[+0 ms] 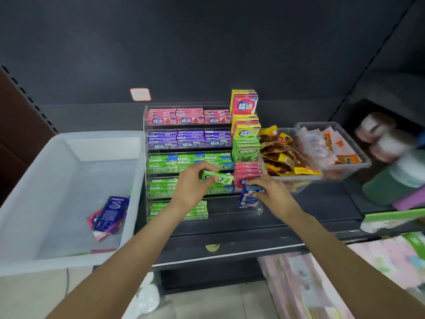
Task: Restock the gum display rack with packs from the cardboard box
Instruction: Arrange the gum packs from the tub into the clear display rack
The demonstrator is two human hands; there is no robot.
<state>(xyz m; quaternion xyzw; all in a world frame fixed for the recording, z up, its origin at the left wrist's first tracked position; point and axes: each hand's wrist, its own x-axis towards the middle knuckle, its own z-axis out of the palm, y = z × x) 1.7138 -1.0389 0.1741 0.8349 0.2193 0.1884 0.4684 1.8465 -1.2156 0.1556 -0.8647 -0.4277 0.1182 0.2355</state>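
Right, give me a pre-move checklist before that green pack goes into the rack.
1. Left hand has a firm pinch on the green Doublemint pack: ok.
2. Pack lines up with the green rows of the acrylic rack: not ok, it is tilted.
3. Room in the target tier: cannot tell, the hand hides that slot.
4. Right hand clear of the pack's path: ok, it holds a blue pack at the rack's right-hand column.
5. Bottom tier has free space: ok, green packs fill only its left part.
6. Cardboard box within reach: cannot tell, only a white plastic bin shows at left.
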